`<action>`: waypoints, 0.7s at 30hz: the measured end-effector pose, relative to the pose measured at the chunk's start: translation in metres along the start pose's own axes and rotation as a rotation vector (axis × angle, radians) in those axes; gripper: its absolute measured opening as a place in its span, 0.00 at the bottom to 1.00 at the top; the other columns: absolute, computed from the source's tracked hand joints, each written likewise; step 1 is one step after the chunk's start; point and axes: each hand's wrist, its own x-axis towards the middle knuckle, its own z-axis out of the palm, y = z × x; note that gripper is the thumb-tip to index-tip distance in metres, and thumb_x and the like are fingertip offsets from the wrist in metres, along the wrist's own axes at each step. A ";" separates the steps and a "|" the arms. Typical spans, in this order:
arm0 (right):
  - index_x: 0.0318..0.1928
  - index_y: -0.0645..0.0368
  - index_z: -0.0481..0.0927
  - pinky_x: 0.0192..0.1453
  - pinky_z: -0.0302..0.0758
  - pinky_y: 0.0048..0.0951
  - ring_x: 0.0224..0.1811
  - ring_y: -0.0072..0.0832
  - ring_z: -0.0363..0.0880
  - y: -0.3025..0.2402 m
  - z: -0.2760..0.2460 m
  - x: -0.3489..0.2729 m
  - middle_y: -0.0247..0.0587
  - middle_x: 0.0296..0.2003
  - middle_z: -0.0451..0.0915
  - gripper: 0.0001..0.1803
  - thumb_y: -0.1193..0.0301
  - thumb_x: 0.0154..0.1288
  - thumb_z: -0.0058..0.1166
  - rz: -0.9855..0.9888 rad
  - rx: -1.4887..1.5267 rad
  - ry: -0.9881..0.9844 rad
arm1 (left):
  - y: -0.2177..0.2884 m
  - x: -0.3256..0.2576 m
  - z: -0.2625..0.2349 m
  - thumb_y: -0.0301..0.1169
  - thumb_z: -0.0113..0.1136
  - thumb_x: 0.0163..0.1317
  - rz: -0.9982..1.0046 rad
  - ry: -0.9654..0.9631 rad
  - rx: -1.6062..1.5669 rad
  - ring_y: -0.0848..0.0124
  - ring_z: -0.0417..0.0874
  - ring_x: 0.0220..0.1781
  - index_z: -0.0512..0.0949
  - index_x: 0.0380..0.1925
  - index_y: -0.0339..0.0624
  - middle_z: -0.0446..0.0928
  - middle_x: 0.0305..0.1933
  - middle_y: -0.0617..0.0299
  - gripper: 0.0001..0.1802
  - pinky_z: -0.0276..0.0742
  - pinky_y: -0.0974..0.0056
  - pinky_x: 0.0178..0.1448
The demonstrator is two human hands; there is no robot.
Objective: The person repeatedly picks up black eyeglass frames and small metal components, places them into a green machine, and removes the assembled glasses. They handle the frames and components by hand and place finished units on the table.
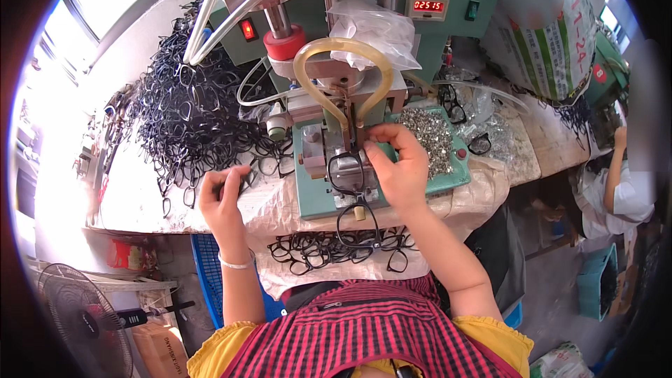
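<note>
A black eyeglass frame [337, 227] stands on end at the front of the green press [305, 192], its upper rim against the metal fixture. Beside its upper end, under the press tool, my right hand [404, 171] is closed, thumb and forefinger pinching at the frame's end; any small part between them is hidden. My left hand [225, 203] hovers over the table's left side with fingers curled together. Something dark shows at those fingertips, but I cannot make out what it is. Further black frames [308, 252] lie on the cloth at my lap.
A tall heap of dark frames [182, 98] fills the table's left. Small metal pieces [428, 136] cover the press's right side. A clear hose loop [343, 45] arches over the tool. Behind stands a large printed sack [539, 35]. A fan [87, 322] is at lower left; another person's arm [616, 171] shows right.
</note>
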 end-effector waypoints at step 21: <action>0.61 0.67 0.71 0.61 0.72 0.27 0.55 0.24 0.81 -0.020 0.002 -0.012 0.41 0.50 0.84 0.24 0.79 0.65 0.58 0.093 0.252 -0.141 | 0.094 0.019 0.070 0.16 0.66 0.53 0.690 -0.332 0.115 0.75 0.75 0.18 0.70 0.17 0.41 0.82 0.20 0.59 0.15 0.71 0.71 0.25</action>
